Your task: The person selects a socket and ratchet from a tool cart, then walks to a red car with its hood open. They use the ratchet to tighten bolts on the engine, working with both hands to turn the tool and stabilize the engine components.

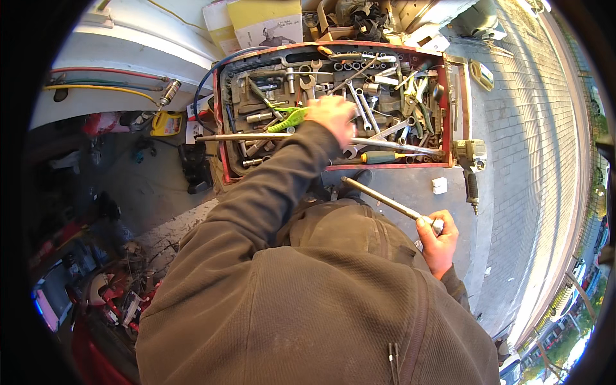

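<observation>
My right hand (439, 242), low on the right, is closed around the chrome end of a long metal bar (385, 200). The bar slants up and left from my fist, and its full shape is partly hidden by my fingers. My left hand (332, 118) reaches over a red-edged tool tray (222, 149) crowded with tools. Its fingers are smeared by motion, so a grip cannot be made out. Beside it lie a bright green coiled thing (289, 120), combination wrenches (363, 109) and a long steel bar (256, 136) laid across the tray. A screwdriver (380, 157) rests at the near edge.
An impact wrench (471, 162) sits off the tray's right end, near a small white block (439, 185). Cardboard boxes (268, 24) stand behind the tray. A yellow jug (167, 123) and hoses are at left. Brick paving (529, 147) runs along the right.
</observation>
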Demonstrator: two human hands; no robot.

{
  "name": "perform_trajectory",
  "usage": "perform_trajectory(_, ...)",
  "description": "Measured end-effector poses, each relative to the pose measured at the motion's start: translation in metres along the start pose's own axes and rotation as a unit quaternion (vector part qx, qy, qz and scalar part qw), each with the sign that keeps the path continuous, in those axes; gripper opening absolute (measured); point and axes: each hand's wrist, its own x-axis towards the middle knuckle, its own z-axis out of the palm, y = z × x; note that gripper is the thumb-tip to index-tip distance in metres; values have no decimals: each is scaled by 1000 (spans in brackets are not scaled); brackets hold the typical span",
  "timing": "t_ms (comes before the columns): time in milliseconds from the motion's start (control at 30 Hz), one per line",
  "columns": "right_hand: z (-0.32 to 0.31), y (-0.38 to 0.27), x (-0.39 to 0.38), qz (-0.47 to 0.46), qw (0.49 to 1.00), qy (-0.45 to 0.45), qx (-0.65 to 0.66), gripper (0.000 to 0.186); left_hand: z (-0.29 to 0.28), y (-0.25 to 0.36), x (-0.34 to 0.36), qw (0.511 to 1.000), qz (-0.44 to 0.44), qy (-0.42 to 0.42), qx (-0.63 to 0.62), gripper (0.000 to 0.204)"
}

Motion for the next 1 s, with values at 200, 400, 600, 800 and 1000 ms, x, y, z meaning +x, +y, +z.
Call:
perform_trajectory(200, -1, 4, 5, -6, 1000, -6, -7, 21, -39, -87, -63, 981, -99, -58, 157, 53)
perform_trajectory(400, 4, -2, 11, -15, 999, -34, -27, 21, -22, -70, -79, 988, -42, -72, 129, 46)
perform_trajectory(600, 12, -6, 10, -8, 999, -41, -17, 21, -28, -90, -107, 991, -62, 1, 116, 42)
perform_trajectory(800, 20, -9, 11, -12, 998, -55, -22, 21, -66, -150, -127, 956, -257, 136, 43, 47)
perform_trajectory(1000, 29, -11, 10, -15, 998, -63, -27, 21, -86, -166, -125, 866, -496, -25, 58, 49)
